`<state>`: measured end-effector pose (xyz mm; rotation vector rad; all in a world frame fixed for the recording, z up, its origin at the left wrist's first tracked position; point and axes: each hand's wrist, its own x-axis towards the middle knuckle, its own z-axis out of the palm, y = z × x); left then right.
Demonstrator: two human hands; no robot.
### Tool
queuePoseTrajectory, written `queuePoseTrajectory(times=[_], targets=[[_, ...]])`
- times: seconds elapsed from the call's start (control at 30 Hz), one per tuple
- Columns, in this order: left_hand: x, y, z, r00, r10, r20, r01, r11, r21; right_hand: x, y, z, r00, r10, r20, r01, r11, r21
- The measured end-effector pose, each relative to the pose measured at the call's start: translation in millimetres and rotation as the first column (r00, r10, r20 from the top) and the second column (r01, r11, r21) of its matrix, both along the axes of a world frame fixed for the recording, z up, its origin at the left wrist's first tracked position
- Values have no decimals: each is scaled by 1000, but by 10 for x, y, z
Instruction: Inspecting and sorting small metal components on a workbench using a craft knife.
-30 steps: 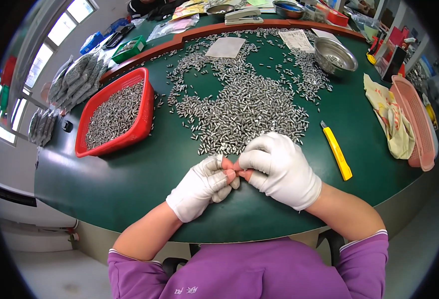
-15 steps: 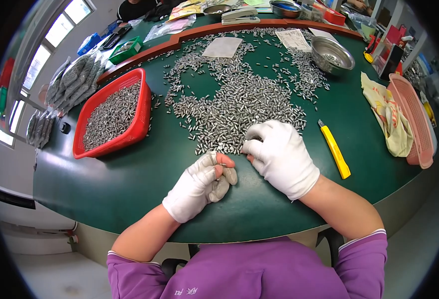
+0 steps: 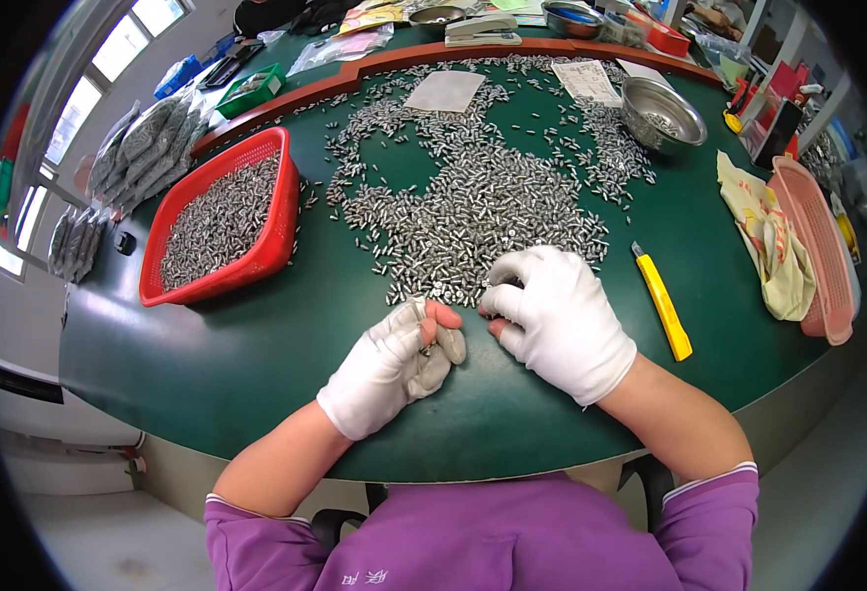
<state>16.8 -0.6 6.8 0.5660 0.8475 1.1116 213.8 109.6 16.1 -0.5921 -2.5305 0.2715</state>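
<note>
A broad pile of small silver metal cylindrical parts (image 3: 502, 197) spreads over the green table. At its near edge my left hand (image 3: 389, 364), in a white glove with bare thumb and fingertip, is curled closed, with a small metal part glinting between the fingers. Just to the right, my gloved right hand (image 3: 562, 320) bends its fingers down against the pile's front edge. Its fingertips are pressed together, and whatever they hold is hidden beneath them. A red plastic basket (image 3: 286, 212) full of the same parts stands to the left.
A yellow utility knife (image 3: 662, 305) lies right of my right hand. Farther right are a crumpled cream cloth bag (image 3: 773, 241) and a pink basket (image 3: 813, 246). A steel bowl (image 3: 685, 123) and paper slips (image 3: 445, 91) rest among the parts. Filled plastic bags (image 3: 148, 148) are stacked at left.
The view has shifted slightly. Both hands stay near the pile's front edge; the left fingers have closed in a little, and the metal part between them shows less.
</note>
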Motion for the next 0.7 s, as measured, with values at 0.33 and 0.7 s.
queuePoseTrajectory(times=[0.33, 0.7], targets=[[65, -17, 44, 994, -26, -106, 27, 1000, 8, -73, -111, 22, 963, 85, -257, -142, 967, -210], [55, -14, 71, 991, -29, -129, 26, 999, -22, -48, -44, 48, 953, 80, -292, -126, 982, -143]])
